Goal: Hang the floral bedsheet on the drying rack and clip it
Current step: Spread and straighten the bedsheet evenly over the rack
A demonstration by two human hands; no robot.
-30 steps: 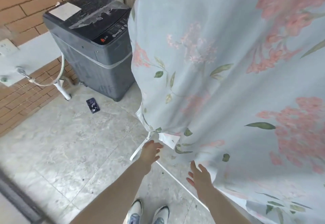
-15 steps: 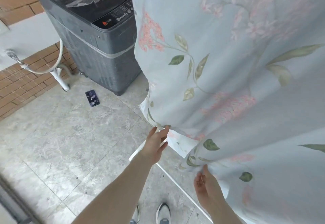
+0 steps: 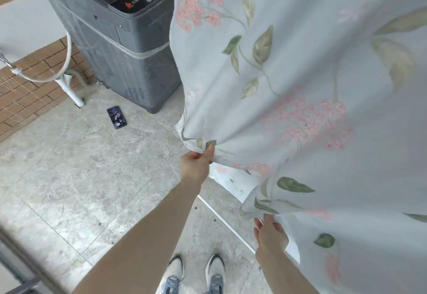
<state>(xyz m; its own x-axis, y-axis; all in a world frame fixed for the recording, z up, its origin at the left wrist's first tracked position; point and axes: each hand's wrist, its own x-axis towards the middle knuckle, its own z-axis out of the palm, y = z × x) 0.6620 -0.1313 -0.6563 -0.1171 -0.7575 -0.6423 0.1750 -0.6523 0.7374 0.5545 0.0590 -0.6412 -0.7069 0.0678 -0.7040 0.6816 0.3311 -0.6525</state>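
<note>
Both hands pinch the lower hem of the floral bedsheet, which hangs from above and fills the right of the view: the left hand nips a gathered corner between thumb and fingers, the right hand grips the hem nearer the person. Between them the hem runs slack, slanting away toward the washing machine. Its panel lettering is too small to read; a phone lies on the tiled floor.
</note>
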